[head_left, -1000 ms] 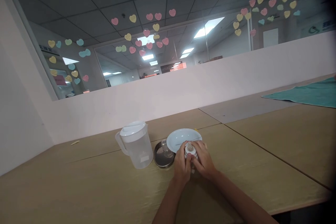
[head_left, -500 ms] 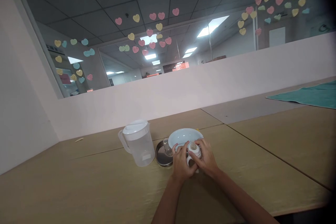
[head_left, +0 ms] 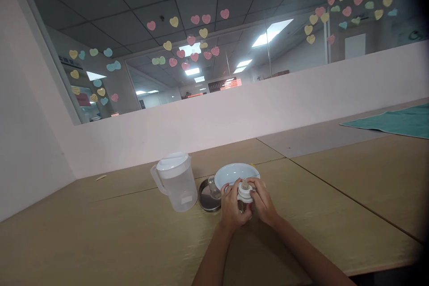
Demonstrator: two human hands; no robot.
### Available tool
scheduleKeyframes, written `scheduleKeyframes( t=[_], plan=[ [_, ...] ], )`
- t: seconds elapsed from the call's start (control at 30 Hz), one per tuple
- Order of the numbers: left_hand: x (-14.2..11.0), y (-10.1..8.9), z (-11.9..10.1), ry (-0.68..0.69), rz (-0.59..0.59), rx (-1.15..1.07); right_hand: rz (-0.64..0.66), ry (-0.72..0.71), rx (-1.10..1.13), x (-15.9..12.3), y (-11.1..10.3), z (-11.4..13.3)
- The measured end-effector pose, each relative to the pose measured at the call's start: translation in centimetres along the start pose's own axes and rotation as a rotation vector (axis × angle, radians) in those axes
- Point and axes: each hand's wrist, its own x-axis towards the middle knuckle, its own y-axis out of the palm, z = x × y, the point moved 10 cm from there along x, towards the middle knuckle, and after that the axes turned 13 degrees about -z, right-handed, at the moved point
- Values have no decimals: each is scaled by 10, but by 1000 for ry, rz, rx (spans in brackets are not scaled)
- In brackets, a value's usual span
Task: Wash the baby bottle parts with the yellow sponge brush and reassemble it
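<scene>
Turned more upright now, the baby bottle (head_left: 244,194) sits held firmly between my left hand (head_left: 233,205) and right hand (head_left: 263,201), both closed around it, just in front of the plate (head_left: 234,173).

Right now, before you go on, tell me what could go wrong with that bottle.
If the baby bottle slipped from the left hand and right hand, it could probably strike the pale plate just beyond them. A careless knuckle might also knock the round metal disc close by, and the plastic pitcher stands right beside that.
</scene>
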Motion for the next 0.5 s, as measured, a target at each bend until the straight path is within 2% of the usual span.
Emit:
scheduleKeyframes(
  t=[0.3, 0.5],
  plan=[
    [-1, -1, 0, -9, -2, -14, -57, -64, -105, 4, -4, 12],
    [-1, -2, 1, -22, -9, -18, 30, -155, -56, 0, 3, 18]
  ],
)
